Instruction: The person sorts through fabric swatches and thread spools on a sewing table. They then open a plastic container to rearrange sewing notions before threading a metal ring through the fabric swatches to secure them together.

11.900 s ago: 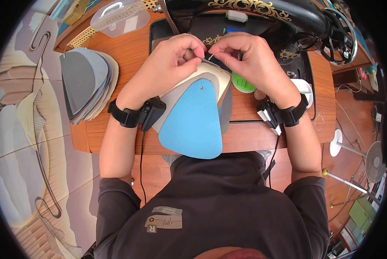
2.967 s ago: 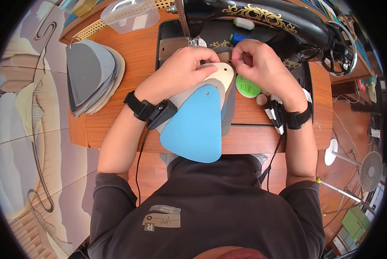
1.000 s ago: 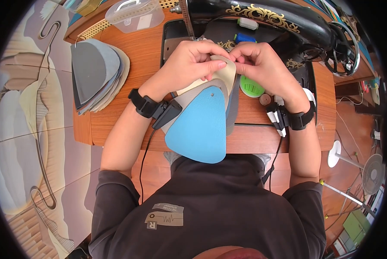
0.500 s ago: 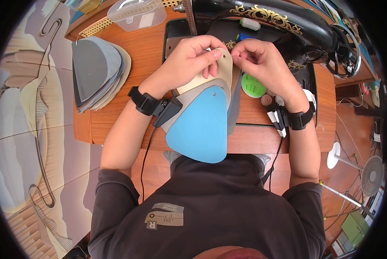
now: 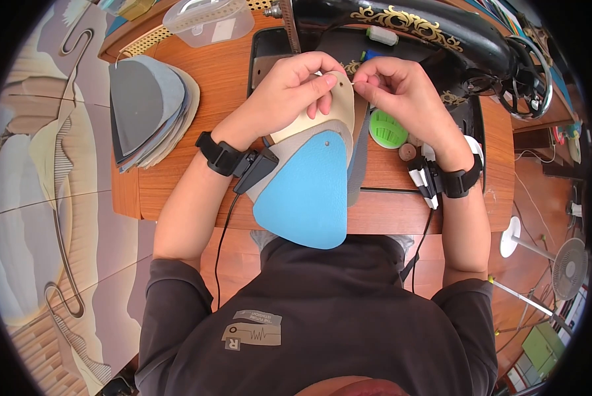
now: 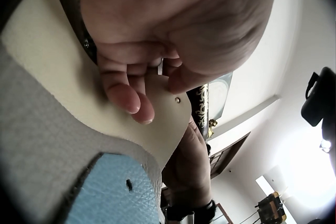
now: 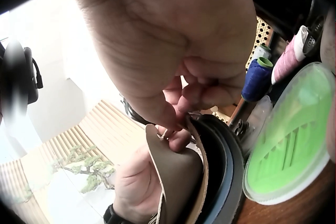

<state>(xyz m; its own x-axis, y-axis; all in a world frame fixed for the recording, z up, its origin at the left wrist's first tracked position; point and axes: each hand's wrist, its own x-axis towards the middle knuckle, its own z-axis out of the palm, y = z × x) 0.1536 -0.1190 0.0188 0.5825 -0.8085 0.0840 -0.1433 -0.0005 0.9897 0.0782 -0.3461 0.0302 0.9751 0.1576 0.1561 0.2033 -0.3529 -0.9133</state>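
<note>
My left hand (image 5: 294, 91) pinches the cream leather swatch (image 5: 344, 100) near its narrow tip, thumb on the front. A small round hole (image 6: 178, 100) shows in that tip, just beside the thumb. My right hand (image 5: 399, 89) pinches a thin light cord (image 7: 164, 133) close behind the swatch's edge. Its short end shows at the fingertips in the head view. Below the cream piece hang a grey swatch (image 6: 37, 108) and a blue leather swatch (image 5: 306, 191) with its own hole. Darker swatches (image 7: 223, 145) fan out behind, next to the right fingers in the right wrist view.
A black sewing machine (image 5: 408, 26) stands at the back. Another fanned swatch bundle (image 5: 137, 109) lies left on the wooden table (image 5: 210, 72), near a clear plastic box (image 5: 207, 26). A round green case (image 5: 388, 130), blue thread spool (image 7: 256, 79) and pink thread spool (image 7: 290, 55) sit right.
One second ago the hands met over the bent cream tip, its hole covered. Since then the tip has straightened, showing the hole, and my right hand has drawn slightly right with the cord end.
</note>
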